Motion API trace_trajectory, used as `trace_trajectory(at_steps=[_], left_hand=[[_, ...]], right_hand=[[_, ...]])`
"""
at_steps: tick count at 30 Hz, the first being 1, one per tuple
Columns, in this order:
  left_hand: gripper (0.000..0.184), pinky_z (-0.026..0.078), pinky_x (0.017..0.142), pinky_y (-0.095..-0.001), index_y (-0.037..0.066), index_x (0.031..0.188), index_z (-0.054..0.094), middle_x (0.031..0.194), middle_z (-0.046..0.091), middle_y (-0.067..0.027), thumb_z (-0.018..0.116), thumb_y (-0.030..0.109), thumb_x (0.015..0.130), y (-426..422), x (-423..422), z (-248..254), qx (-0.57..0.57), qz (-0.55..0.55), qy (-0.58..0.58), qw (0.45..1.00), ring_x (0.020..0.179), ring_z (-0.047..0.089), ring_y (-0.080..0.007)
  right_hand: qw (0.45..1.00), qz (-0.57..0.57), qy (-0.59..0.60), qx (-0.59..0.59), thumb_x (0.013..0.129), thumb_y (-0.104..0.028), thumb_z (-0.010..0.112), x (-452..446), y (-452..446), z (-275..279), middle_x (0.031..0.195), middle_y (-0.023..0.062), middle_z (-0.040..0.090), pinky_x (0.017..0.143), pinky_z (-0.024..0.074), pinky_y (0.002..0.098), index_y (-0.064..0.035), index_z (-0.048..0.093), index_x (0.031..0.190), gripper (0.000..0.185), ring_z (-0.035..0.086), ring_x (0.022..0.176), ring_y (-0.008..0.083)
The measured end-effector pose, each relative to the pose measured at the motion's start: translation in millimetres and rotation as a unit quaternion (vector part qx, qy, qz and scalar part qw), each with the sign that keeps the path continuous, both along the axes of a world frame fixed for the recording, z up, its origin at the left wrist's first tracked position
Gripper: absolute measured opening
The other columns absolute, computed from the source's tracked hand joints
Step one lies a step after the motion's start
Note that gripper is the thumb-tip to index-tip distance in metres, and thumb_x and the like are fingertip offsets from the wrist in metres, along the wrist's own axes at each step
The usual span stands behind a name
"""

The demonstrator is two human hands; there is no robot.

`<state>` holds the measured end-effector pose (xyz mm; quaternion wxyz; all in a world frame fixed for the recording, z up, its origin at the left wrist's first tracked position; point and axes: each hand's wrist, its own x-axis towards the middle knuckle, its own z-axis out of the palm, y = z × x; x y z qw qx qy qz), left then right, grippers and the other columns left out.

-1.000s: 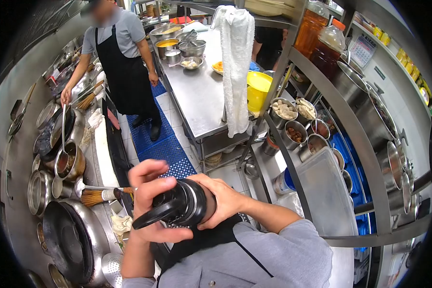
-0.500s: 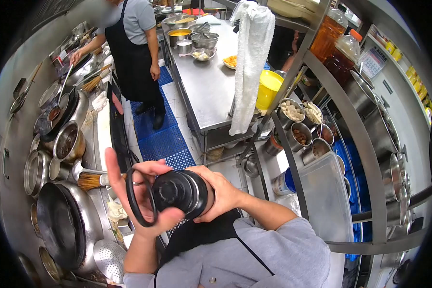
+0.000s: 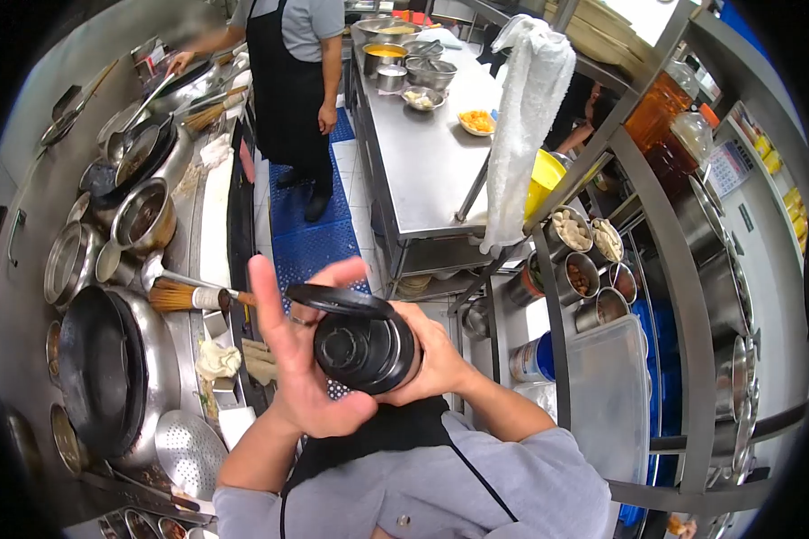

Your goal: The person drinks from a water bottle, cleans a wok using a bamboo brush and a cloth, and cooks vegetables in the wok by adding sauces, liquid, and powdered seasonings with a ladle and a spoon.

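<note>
A black drink bottle [image 3: 388, 364], seen from above, is held in front of my chest. My right hand [image 3: 436, 355] is closed around its side. A dark loop handle [image 3: 342, 300] rises from the bottle's top on the far side, seen nearly edge-on. Beside the bottle's left side, my left hand [image 3: 301, 386] is open, with fingers and thumb spread. Its thumb lies near the lower rim, and other fingers reach behind the loop. Whether the left hand touches the bottle cannot be made out.
On my left runs a stove line with a black wok [image 3: 103, 373], a skimmer [image 3: 191, 454] and a bamboo brush [image 3: 184, 296]. Ahead, a co-worker in a black apron [image 3: 288, 90] stands by a steel table [image 3: 427, 171]. A metal rack [image 3: 670, 216] is on my right.
The loop handle has swung from the bottle's left side to its far side. My left hand has shifted slightly right and is off the loop's front. The view has turned a little left.
</note>
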<state>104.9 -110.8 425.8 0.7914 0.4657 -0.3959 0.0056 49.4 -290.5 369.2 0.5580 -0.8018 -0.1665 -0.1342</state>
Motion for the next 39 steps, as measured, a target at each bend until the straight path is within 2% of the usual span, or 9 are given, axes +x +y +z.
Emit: trace_trajectory(at_steps=[5,7,10,14,18,24,29,34,39], left_hand=[[0.143,0.044,0.101,-0.0384,0.008,0.154,-0.016,0.113,0.044,-0.0118,0.092,0.019,0.062,6.3,6.3,-8.0,0.110,0.121,-0.053,0.985,0.114,0.053,-0.0273],[0.135,0.040,0.106,-0.0417,0.007,0.154,-0.017,0.130,0.044,-0.0208,0.086,0.023,0.068,2.8,7.5,-12.0,0.023,0.023,-0.021,0.999,0.120,0.052,-0.0313],[0.134,0.042,0.102,-0.0376,0.005,0.155,-0.008,0.131,0.043,-0.0210,0.089,0.031,0.067,9.6,13.8,-8.0,0.172,0.151,-0.133,0.964,0.117,0.052,-0.0287],[0.135,0.046,0.094,-0.0325,0.009,0.157,0.000,0.118,0.048,-0.0133,0.094,0.025,0.061,0.8,15.3,-18.0,0.129,0.131,-0.053,0.981,0.104,0.054,-0.0190],[0.116,0.029,0.112,-0.0429,0.001,0.155,0.011,0.148,0.031,-0.0237,0.081,0.031,0.067,11.7,14.7,-6.5,0.158,0.138,-0.140,0.968,0.135,0.038,-0.0322],[0.133,0.034,0.105,-0.0432,0.003,0.156,0.005,0.122,0.043,-0.0186,0.086,0.037,0.057,7.2,9.3,-10.8,0.082,0.012,0.017,0.996,0.116,0.043,-0.0325],[0.130,0.038,0.103,-0.0385,0.003,0.156,0.005,0.120,0.047,-0.0153,0.084,0.029,0.056,0.7,-0.3,-4.7,0.195,0.247,-0.123,0.941,0.111,0.049,-0.0306],[0.123,0.036,0.102,-0.0398,0.002,0.155,0.014,0.127,0.042,-0.0166,0.086,0.029,0.058,3.7,11.4,-10.8,0.080,0.034,-0.012,0.996,0.110,0.046,-0.0293],[0.127,0.039,0.103,-0.0389,0.004,0.154,0.019,0.142,0.039,-0.0221,0.093,0.025,0.053,1.6,4.9,-8.8,0.177,0.211,-0.043,0.960,0.119,0.046,-0.0333]], right_hand=[[1.000,-0.017,0.017,0.009,0.047,-0.029,0.094,2.2,-1.7,-7.2,0.120,0.0151,0.061,0.098,0.0464,0.0357,0.0004,0.048,0.134,0.102,0.062,0.110,0.0263],[0.999,-0.032,0.032,0.023,0.047,-0.028,0.094,1.7,1.2,-9.5,0.119,0.0149,0.061,0.098,0.0464,0.0360,0.0007,0.048,0.134,0.103,0.062,0.111,0.0250],[0.995,-0.035,0.055,0.071,0.047,-0.026,0.093,4.8,4.9,-18.6,0.123,0.0146,0.059,0.099,0.0454,0.0352,0.0027,0.047,0.133,0.102,0.060,0.112,0.0229],[0.993,-0.079,0.084,0.021,0.049,-0.026,0.091,3.1,6.1,-17.7,0.120,0.0139,0.059,0.099,0.0454,0.0362,0.0026,0.047,0.133,0.099,0.060,0.111,0.0224],[0.992,-0.049,0.099,0.061,0.054,-0.024,0.089,2.2,0.4,-45.6,0.115,0.0128,0.060,0.094,0.0471,0.0355,0.0025,0.050,0.129,0.088,0.061,0.105,0.0216],[0.988,0.008,0.104,0.114,0.062,-0.021,0.086,-1.0,-9.0,-69.9,0.107,0.0110,0.063,0.086,0.0497,0.0344,0.0022,0.055,0.122,0.071,0.062,0.096,0.0204],[0.982,0.030,0.116,0.147,0.069,-0.019,0.084,-1.9,-17.7,-83.4,0.100,0.0095,0.065,0.079,0.0518,0.0336,0.0020,0.059,0.116,0.058,0.064,0.089,0.0194],[0.995,0.001,0.053,0.085,0.070,-0.021,0.085,-0.4,-4.4,-60.5,0.097,0.0092,0.066,0.075,0.0529,0.0342,0.0018,0.064,0.107,0.048,0.065,0.086,0.0187],[0.994,-0.063,0.087,0.029,0.065,-0.023,0.089,4.4,14.3,-49.8,0.100,0.0098,0.066,0.079,0.0520,0.0353,0.0015,0.062,0.107,0.055,0.064,0.090,0.0186]])
